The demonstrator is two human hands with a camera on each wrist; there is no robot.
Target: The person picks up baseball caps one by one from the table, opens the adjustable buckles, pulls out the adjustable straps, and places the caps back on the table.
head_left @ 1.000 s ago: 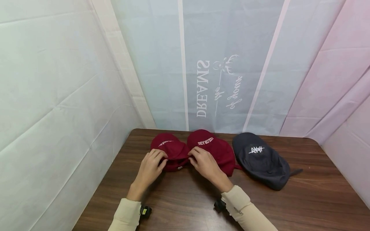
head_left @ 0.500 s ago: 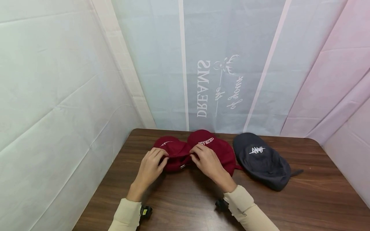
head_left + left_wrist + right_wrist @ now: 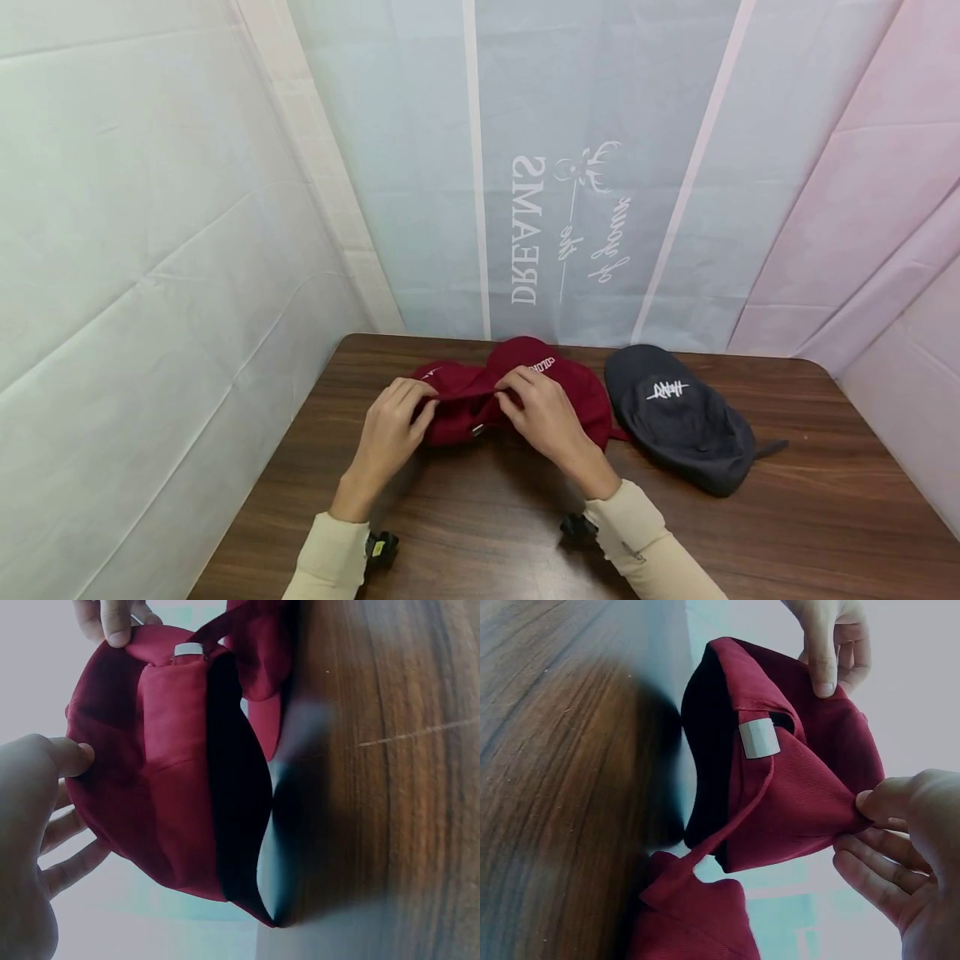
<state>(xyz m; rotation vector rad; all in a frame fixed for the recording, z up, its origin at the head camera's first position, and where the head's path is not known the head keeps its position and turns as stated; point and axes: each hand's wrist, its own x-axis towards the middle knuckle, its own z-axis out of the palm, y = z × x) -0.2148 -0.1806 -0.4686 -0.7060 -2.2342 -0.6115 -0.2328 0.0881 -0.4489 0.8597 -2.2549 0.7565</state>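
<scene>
Right wrist: dark-red cap [image 3: 802, 795] with whitish buckle [image 3: 759, 739]

A red cap [image 3: 810, 780] is held by both hands. One edge of its crown is pinched between the thumb and fingers of the right hand [image 3: 930, 847]; another, at the top of the view, is gripped by the left hand [image 3: 836, 637]. The dark opening [image 3: 705, 742] is turned toward the wooden table [image 3: 555, 765]. Beside a pale buckle [image 3: 760, 739], a strap [image 3: 731, 825] is seen trailing across a second cap [image 3: 694, 926]; whether they touch cannot be told.
</scene>
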